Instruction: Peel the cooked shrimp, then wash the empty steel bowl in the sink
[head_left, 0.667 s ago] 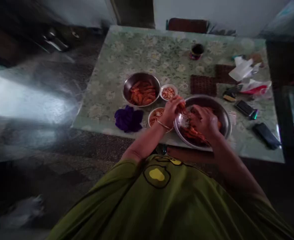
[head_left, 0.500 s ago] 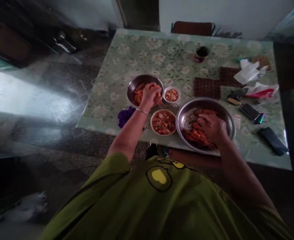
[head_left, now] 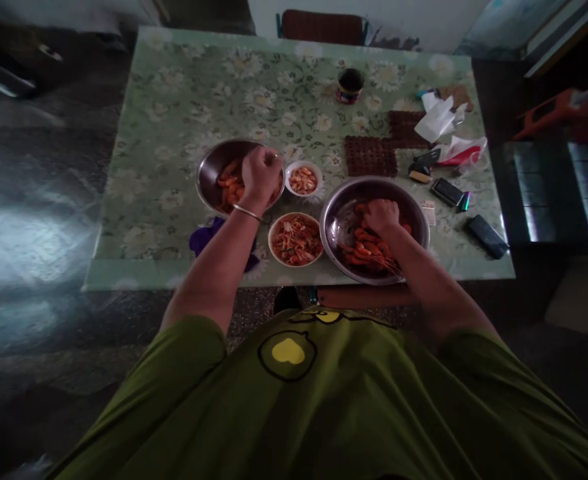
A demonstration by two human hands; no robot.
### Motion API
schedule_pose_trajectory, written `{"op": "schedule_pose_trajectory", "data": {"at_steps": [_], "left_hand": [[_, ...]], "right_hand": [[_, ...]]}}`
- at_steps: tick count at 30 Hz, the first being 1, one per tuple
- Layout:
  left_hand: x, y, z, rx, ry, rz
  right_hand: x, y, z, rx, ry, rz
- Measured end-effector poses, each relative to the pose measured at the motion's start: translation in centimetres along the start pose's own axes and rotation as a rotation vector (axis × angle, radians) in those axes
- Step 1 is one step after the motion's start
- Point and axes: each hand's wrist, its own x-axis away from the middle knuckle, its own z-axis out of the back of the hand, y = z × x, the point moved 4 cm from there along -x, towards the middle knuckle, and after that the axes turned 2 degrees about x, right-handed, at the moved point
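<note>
My left hand (head_left: 263, 172), a bangle at its wrist, is curled closed over the left metal bowl (head_left: 208, 175). Orange cooked shrimp (head_left: 231, 185) lie in that bowl; the hand's back hides what its fingers hold. My right hand (head_left: 383, 217) reaches down into the wide metal basin (head_left: 337, 223), its curled fingers at the shrimp (head_left: 369, 250) there. Its fingertips are hidden. Between the two stand a small white bowl (head_left: 318, 179) of peeled shrimp (head_left: 303, 179) and a bowl (head_left: 271, 243) filled with shrimp shells and heads (head_left: 297, 240).
A purple cloth (head_left: 203, 238) lies under my left forearm. Farther back on the flowered tablecloth (head_left: 174, 120) are a dark cup (head_left: 350, 87) and brown woven mats (head_left: 370, 155). On the right lie crumpled white paper (head_left: 437, 118), a phone (head_left: 447, 192) and a dark case (head_left: 487, 236).
The view has swung right, so the table sits farther left. My left hand, which had orange shrimp showing at its fingers, is now curled with its back up. My right hand remains in the basin.
</note>
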Motion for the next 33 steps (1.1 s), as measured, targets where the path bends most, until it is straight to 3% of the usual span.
{"op": "schedule_pose_trajectory", "data": {"at_steps": [2, 5, 10, 13, 15, 18, 22, 25, 28, 33], "left_hand": [[3.1, 1.8, -2.4, -0.049, -0.031, -0.096], [8.3, 2.2, -6.5, 0.082, -0.150, -0.030], [15.1, -0.9, -12.0, 0.387, -0.240, 0.414], [17.4, -2.6, -14.5, 0.503, -0.221, 0.735], [18.1, -3.0, -15.7, 0.552, -0.189, 0.854], [18.2, -3.0, -16.5, 0.606, -0.159, 0.867], [18.1, -3.4, -16.0, 0.555, -0.158, 0.879], [18.2, -3.8, -15.6, 0.564, -0.173, 0.888], [18.3, -4.0, -15.5, 0.615, -0.198, 0.898], [17.8, -3.9, -15.0, 0.640, -0.153, 0.858]], "right_hand": [[-1.6, -1.3, -1.2, 0.040, 0.014, 0.006], [-2.9, -2.2, -2.3, 0.039, 0.035, -0.034], [-0.6, -2.2, -1.0, -0.071, 0.139, -0.034], [2.8, -3.1, 0.3, -0.114, 0.200, -0.024], [4.8, -4.0, 0.8, -0.133, 0.181, 0.060], [6.0, -3.5, 1.0, -0.176, 0.100, 0.167], [3.6, 2.1, 1.1, -0.082, 0.143, -0.026], [1.0, 5.0, 0.2, 0.055, 0.120, 0.000], [-0.3, 5.7, -1.0, 0.154, 0.072, 0.100], [-0.4, 5.9, -1.9, 0.188, 0.029, 0.104]]}}
